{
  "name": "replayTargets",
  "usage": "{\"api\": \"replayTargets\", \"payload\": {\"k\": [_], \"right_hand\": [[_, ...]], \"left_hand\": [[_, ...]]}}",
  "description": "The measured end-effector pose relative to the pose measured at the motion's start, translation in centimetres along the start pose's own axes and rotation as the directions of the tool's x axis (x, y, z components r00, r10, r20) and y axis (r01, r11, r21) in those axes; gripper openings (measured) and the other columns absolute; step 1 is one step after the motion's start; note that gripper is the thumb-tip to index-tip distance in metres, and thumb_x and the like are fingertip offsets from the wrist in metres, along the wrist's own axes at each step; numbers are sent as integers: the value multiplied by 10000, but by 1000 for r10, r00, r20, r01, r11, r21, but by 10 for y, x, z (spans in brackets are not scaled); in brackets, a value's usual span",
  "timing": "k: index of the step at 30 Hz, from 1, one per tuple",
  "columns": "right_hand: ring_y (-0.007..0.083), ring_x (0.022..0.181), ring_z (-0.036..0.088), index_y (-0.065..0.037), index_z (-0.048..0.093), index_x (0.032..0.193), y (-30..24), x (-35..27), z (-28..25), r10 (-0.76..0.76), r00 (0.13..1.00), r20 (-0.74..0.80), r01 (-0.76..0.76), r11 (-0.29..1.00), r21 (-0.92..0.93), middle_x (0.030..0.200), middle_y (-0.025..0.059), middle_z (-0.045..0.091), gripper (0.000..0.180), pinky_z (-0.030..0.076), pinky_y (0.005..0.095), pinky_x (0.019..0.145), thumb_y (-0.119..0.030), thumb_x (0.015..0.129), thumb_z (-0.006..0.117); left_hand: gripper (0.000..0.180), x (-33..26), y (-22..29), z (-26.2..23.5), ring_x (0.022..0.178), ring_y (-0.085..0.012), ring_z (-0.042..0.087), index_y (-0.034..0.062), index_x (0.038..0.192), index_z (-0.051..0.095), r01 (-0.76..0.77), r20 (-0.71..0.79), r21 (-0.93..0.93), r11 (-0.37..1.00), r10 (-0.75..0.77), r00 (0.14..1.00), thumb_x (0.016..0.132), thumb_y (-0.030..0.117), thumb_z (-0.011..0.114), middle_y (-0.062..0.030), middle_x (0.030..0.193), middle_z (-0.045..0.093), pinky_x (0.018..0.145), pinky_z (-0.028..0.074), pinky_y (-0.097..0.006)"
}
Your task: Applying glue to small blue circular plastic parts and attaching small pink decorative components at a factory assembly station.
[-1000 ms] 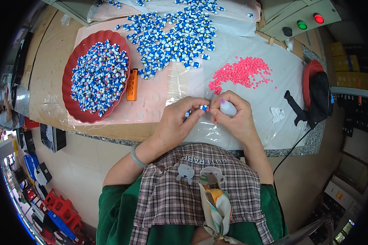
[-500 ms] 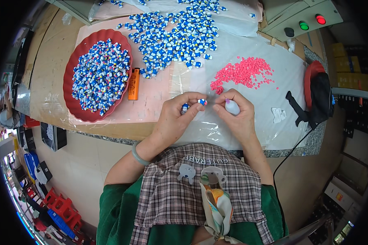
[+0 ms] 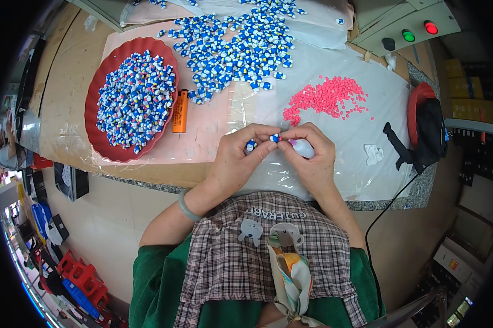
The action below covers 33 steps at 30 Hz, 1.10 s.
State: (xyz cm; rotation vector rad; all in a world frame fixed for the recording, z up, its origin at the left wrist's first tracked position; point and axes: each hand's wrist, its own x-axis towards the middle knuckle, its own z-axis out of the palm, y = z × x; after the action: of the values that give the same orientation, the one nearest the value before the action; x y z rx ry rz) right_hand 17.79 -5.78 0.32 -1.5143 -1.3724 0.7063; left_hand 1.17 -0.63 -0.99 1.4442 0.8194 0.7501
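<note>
Between the thumb and forefinger of my left hand (image 3: pixel 229 159) is a tiny blue-and-white figurine (image 3: pixel 275 138). A second blue-and-white figurine (image 3: pixel 250 146) sits in the curl of the same hand's fingers. My right hand (image 3: pixel 322 164) is closed round a small white squeeze bottle (image 3: pixel 304 148) with a purple tip, lying sideways in the grip. Its thumb and forefinger meet at the right side of the held figurine, where a speck of pink shows; whether they pinch a separate pink piece I cannot tell. Small pink pieces (image 3: pixel 334 94) lie scattered just beyond my right hand.
Many loose blue-and-white figurines (image 3: pixel 238 52) spread across the far table. A red scalloped bowl (image 3: pixel 95 131) full of figurines stands left, with an orange block-shaped object (image 3: pixel 180 113) beside it. At right are a crumpled white scrap (image 3: pixel 373 154), a black strap (image 3: pixel 395 145) and a button box (image 3: pixel 408 24).
My right hand has moved left and turned, bringing its fingertips against the figurine. The bottle has swung from upright-looking to sideways. My left hand stays nearly in place.
</note>
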Motion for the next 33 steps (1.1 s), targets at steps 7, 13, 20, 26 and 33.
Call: {"api": "replayTargets", "payload": {"k": [7,13,20,26,33], "right_hand": [[158,779,623,-1,659,854,3,-1,0,-13,1000,10,13,1000,14,834,66,641,154,489,270,722,56,725,720],[175,753,624,-5,644,845,4,1,-3,-121,992,25,123,990,-74,817,70,633,210,497,277,693,94,666,693],[176,758,626,-8,627,824,5,3,-9,-108,990,91,119,985,-123,825,73,630,182,494,276,696,79,678,693],[129,771,594,-13,618,851,15,5,-9,35,992,117,-44,996,76,834,41,622,131,477,259,711,25,759,704],[81,823,558,-22,628,916,15,3,-13,306,940,149,-331,923,195,896,5,630,114,459,236,734,-10,821,689]], "left_hand": [[235,0,2,1,742,-37,529,10,1122,643,13,10,2,1000,-13,1000,887,30,640,-2,848,646,635,434,-182],[225,0,5,0,716,-42,509,9,1114,652,46,28,8,999,-46,999,892,24,621,5,825,633,625,429,-190],[212,0,2,0,668,-38,477,10,1112,652,50,62,37,998,-52,997,910,63,614,-1,813,647,596,407,-189],[227,0,0,0,657,-30,460,16,1127,643,95,75,-18,995,-94,993,922,108,616,-15,830,672,579,394,-185],[222,0,2,-2,659,-27,463,17,1129,643,53,78,-14,999,-51,996,925,99,611,-13,835,672,576,391,-182]]}}
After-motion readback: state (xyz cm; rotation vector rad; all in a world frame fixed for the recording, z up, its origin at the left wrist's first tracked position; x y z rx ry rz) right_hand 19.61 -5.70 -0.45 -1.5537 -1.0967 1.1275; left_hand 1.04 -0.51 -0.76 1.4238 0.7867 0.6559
